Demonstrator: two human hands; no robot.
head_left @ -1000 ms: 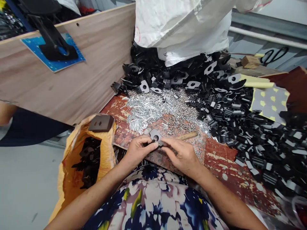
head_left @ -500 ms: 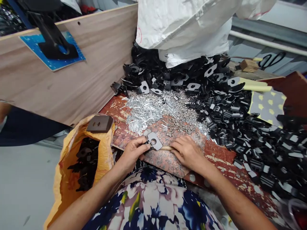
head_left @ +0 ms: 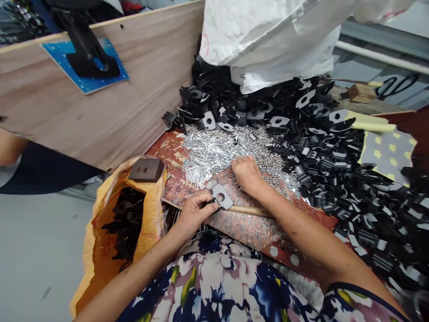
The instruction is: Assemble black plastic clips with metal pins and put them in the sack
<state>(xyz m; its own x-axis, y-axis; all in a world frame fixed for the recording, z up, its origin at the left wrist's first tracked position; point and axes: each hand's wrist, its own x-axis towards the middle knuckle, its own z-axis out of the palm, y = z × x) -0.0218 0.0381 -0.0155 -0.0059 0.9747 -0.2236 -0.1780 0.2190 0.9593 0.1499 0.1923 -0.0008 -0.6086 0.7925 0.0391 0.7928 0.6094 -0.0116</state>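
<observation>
In my left hand (head_left: pixel 198 209), thumb and fingers pinch a black plastic clip (head_left: pixel 221 197) with a flat grey face and a round hole. It is held over the near part of the speckled work slab (head_left: pixel 244 230). A wooden handle (head_left: pixel 251 210) lies on the slab just right of the clip, its left end hidden. My right hand (head_left: pixel 246 173) is closed at the near edge of the heaped small metal springs (head_left: pixel 261 138). Whatever its fingers hold, if anything, is hidden. Left of the springs lies a pile of shiny metal pins (head_left: pixel 209 154).
Black plastic clip parts (head_left: pixel 338 165) are heaped at the back and right. A white sack (head_left: pixel 268 40) hangs behind. An upright plywood board (head_left: pixel 144 71) bounds the left. The yellow sack (head_left: pixel 90 259) holds black pieces, a brown block (head_left: pixel 146 170) on its rim. Another person's arm (head_left: pixel 11 147) shows far left.
My right hand has left the wooden handle and moved forward to the metal springs, closing its fingers. My left hand keeps the clip. The view has shifted slightly.
</observation>
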